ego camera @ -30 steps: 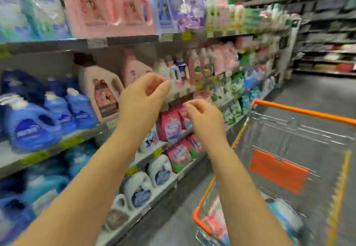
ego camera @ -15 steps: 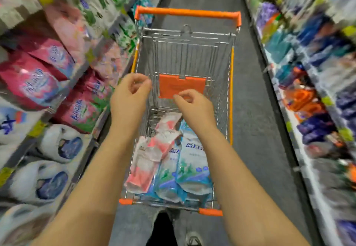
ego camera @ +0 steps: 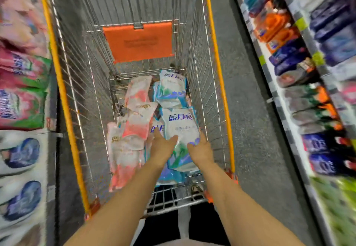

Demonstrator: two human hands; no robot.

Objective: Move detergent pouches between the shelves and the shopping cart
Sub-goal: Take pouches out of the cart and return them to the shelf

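Fingers of the left hand (ego camera: pixel 162 147) and right hand (ego camera: pixel 200 150) clasped the sides of a blue-and-white detergent pouch (ego camera: pixel 182 130), which lay near the shopping cart's (ego camera: pixel 221 83) near right corner atop other pouches.

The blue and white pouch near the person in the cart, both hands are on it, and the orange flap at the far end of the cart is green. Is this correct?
Not quite. In the head view the left hand and right hand are indeed on the blue and white pouch in the cart, but the flap at the far end is orange, not green.
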